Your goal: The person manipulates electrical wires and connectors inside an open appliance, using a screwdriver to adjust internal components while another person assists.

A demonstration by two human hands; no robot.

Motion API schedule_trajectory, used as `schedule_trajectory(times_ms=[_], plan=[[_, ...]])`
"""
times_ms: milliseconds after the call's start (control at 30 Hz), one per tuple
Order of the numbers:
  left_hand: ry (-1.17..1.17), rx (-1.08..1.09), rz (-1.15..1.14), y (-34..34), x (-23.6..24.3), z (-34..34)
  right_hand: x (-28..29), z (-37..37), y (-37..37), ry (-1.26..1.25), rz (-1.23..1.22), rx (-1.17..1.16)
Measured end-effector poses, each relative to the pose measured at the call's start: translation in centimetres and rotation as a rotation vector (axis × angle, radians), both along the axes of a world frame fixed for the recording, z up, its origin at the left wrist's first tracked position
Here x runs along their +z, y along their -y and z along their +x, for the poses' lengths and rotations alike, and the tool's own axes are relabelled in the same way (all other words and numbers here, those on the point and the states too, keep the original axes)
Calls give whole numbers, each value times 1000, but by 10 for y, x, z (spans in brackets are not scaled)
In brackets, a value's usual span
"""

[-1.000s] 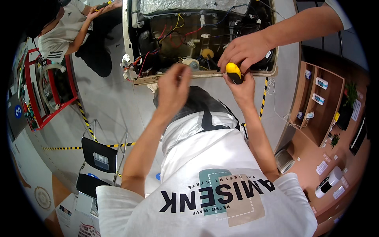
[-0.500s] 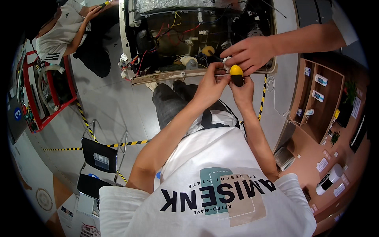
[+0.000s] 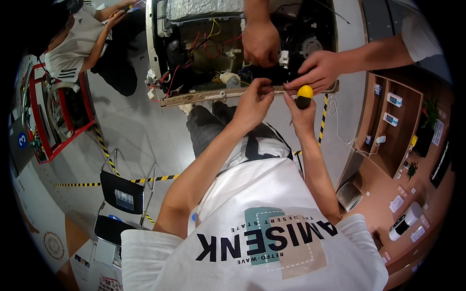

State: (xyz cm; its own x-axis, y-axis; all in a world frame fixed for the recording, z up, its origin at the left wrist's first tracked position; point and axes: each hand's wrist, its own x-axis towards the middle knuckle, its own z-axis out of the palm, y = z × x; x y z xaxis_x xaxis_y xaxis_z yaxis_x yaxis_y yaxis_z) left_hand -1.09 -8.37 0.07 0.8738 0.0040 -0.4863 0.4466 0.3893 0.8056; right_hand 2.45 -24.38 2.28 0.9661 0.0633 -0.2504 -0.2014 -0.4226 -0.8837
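1. While we faced the opened appliance, both our hands were at its pale front rail; they stood near each other, with a gap between them.
2. Our left hand had its thumb and fingers bent and drawn close together at the rail; whether the tips pinched anything, we could not tell.
3. Our right hand was closed on a yellow-and-black tool handle; we had its yellow end pointing up toward the camera, just on our side of the rail near its right part; the thumb reached toward the rail.
4. A co-worker's hand came in from the right, fingers extended, just beyond our tool handle; another hand, also not ours, reached down from the top edge, its fingers curled, beside a white connector; what it held was hidden from us.
5. Inside the appliance we saw red and yellow wires, a toothed wheel and a silvery foil-covered block.
6. To our left, a person in a white shirt was near a red frame; a black chair stood behind, by striped tape; to our right was a wooden shelf.
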Motion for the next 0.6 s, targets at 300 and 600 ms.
schedule_trajectory(times_ms=[300,600], plan=[[91,90,272,-38,8,-11,14,8,23,-109,-95,-1],[129,215,482,-82,14,-13,35,-5,11,-51,-78,113]])
